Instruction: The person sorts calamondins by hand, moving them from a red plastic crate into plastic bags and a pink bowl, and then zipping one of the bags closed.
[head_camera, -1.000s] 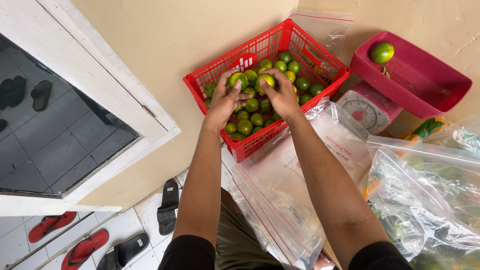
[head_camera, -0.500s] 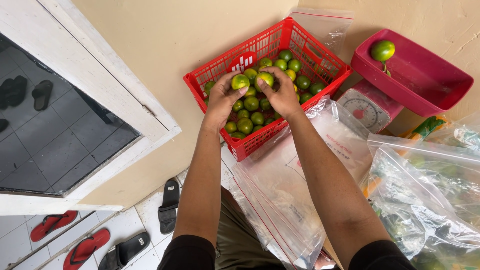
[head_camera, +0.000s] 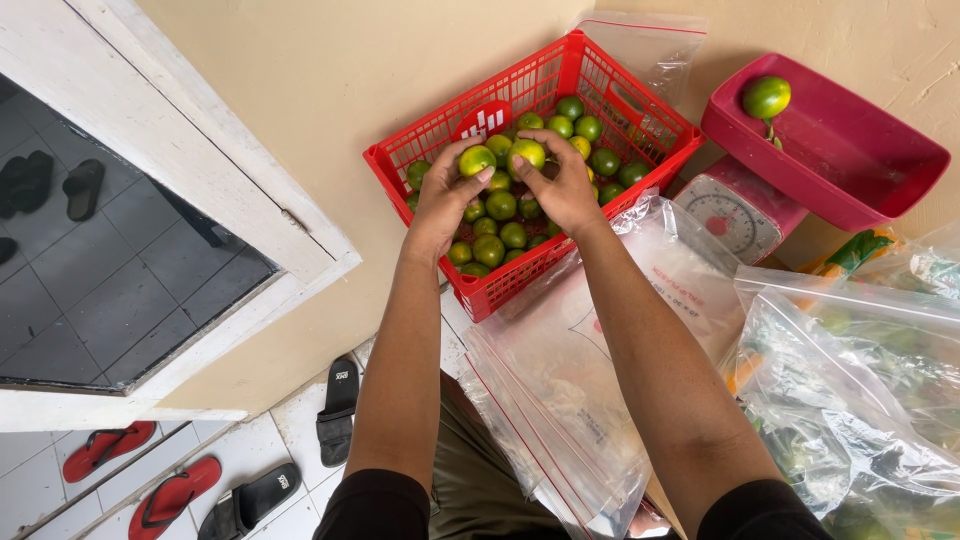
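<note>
Green round limes, one pinched in left hand (head_camera: 447, 200) fingers, one in right hand (head_camera: 565, 190), look mid-pick above red plastic basket (head_camera: 440, 130) upper centre; next probably needs a lift clear.

red plastic basket (head_camera: 430, 150), glossy limes (head_camera: 500, 205), clear plastic bags (head_camera: 590, 380)

A pink scale (head_camera: 760, 205) carries one lime (head_camera: 766, 97) in its tray (head_camera: 850, 165). Clear bags (head_camera: 590, 370) lie nearby; sandals (head_camera: 180, 485) rest on the tiles below.

Clear zip bags (head_camera: 590, 400) beside scale dial (head_camera: 725, 215)
</note>
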